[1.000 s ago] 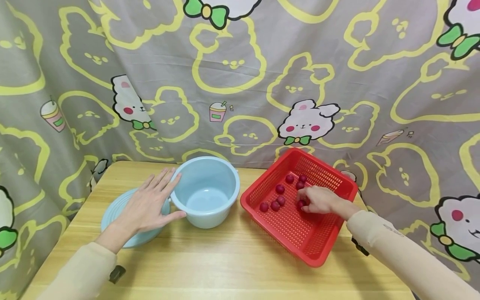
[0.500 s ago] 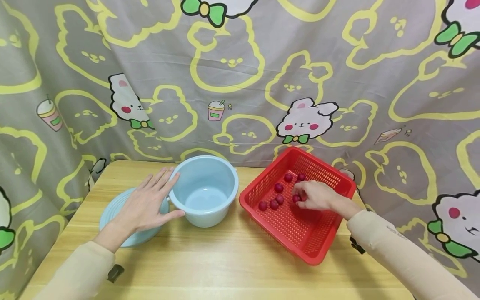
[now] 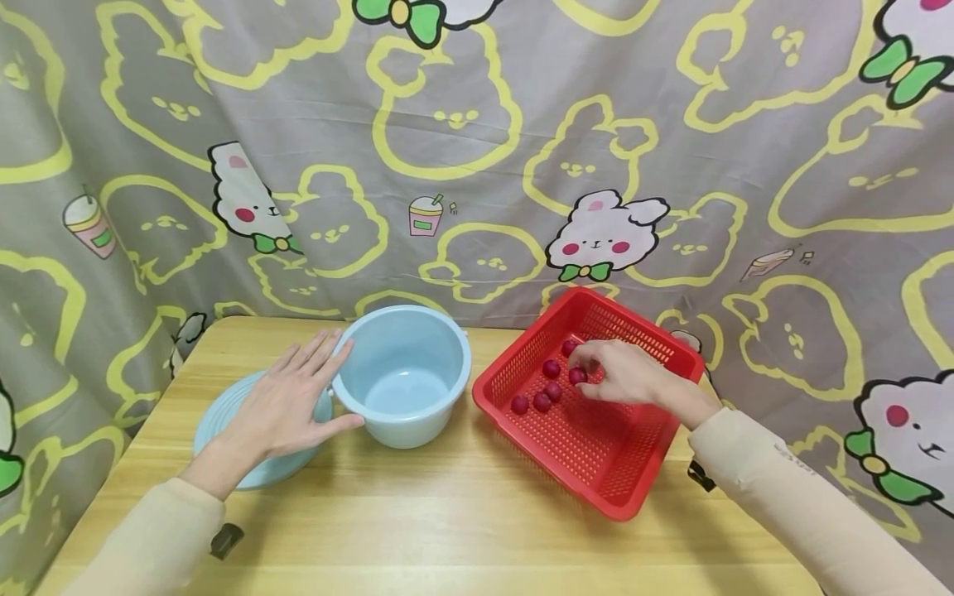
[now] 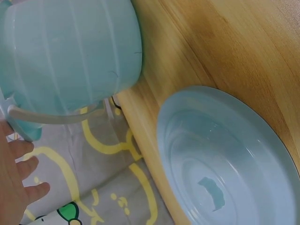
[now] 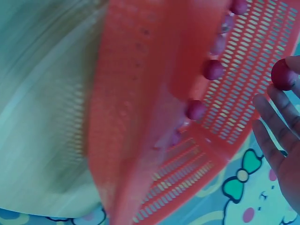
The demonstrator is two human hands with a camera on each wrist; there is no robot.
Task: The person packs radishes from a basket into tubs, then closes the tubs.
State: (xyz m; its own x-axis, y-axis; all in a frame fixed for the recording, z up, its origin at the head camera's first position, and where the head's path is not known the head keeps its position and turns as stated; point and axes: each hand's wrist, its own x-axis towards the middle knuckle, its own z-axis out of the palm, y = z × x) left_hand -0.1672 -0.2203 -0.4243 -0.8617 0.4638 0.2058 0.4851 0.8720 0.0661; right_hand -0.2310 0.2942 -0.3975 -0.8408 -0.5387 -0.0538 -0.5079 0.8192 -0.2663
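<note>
My left hand (image 3: 286,414) has its fingers extended and touches the left side of the rim of a light blue bucket (image 3: 408,432). In the left wrist view, its fingertips lie by the bucket's rim, near the pale handle (image 4: 56,117). Under that hand and forearm, a round light blue lid (image 3: 224,414) lies partly hidden on the table. My right hand (image 3: 622,372) is over the red basket (image 3: 596,455), pinching one small dark red plum (image 3: 577,376) between thumb and fingers. Several similar plums (image 3: 551,368) lie on the basket floor, some behind the hand.
The wooden table (image 3: 417,513) carries the lid, bucket and basket from left to right. A patterned grey curtain (image 3: 477,199) hangs right behind the table's back edge. The basket's slatted walls stand up around the plums.
My right hand has moved up and toward the back left within the basket, lifting the pinched plum. The left hand stays at the bucket's rim. The head view has shifted slightly.
</note>
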